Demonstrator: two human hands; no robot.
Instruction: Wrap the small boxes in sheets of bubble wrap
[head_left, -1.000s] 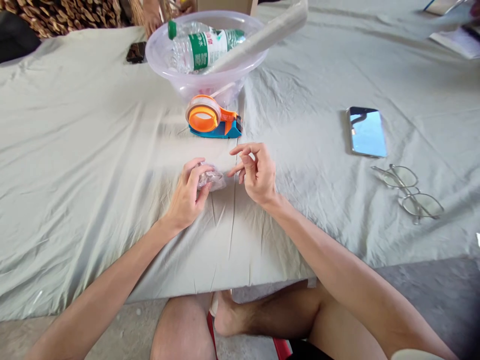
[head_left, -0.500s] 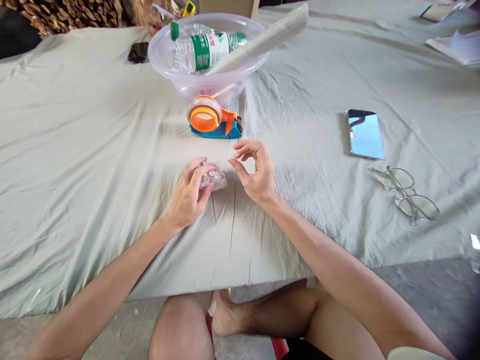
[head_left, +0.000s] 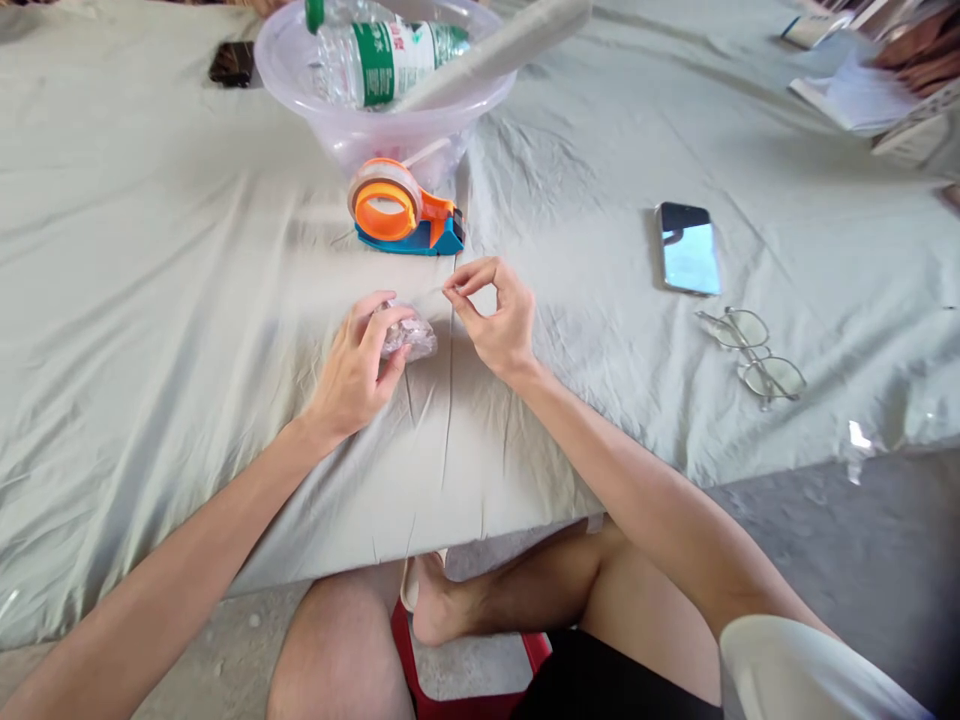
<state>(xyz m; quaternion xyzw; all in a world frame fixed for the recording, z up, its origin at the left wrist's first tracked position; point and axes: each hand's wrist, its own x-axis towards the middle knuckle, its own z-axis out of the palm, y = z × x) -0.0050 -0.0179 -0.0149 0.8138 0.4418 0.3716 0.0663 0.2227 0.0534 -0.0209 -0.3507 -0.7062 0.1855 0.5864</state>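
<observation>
My left hand (head_left: 356, 365) is curled around a crumpled wad of clear plastic (head_left: 412, 335) on the cloth-covered table. Its contents are hard to make out. Just to the right, my right hand (head_left: 495, 315) pinches thumb and fingertips together. A faint see-through strip (head_left: 431, 294) seems to stretch from the wad to that pinch; whether it is tape or film I cannot tell. Beyond both hands stands a tape dispenser (head_left: 439, 237), orange and blue, with a roll of clear tape in it.
Behind the dispenser, a translucent basin (head_left: 300, 105) holds a green-labelled water bottle (head_left: 397, 62) and a long plastic roll (head_left: 502, 55). On the right lie a phone (head_left: 688, 250) and glasses (head_left: 752, 352). A dark phone (head_left: 232, 64) is far left. Another person's hand (head_left: 926, 50) shows near papers.
My right hand's fingertips have closed from a gap into a pinch, and a faint strip now shows between the hands. My left hand keeps its hold on the wad. The view has shifted.
</observation>
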